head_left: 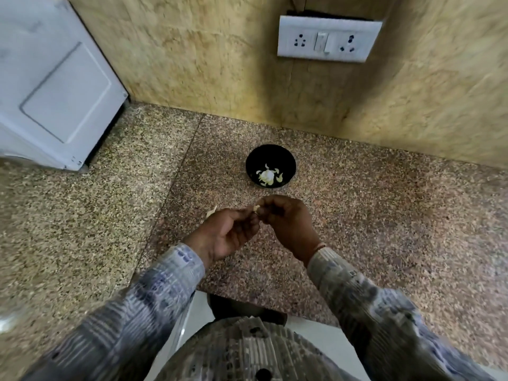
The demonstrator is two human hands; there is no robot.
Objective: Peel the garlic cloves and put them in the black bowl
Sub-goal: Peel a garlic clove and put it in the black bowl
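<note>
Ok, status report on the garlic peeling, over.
Left hand, right hand: both pinching one garlic clove. Black bowl just beyond, garlic pieces inside. Nothing in the way.

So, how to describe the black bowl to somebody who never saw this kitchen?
Find the white socket plate on the yellow wall. Below it, on the speckled counter, stands the black bowl. It is the only round, dark thing there, with pale garlic pieces inside.

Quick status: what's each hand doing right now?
Left hand: fingers curled, pinching the garlic clove.
Right hand: fingers curled, pinching the same clove from the other side.
</note>
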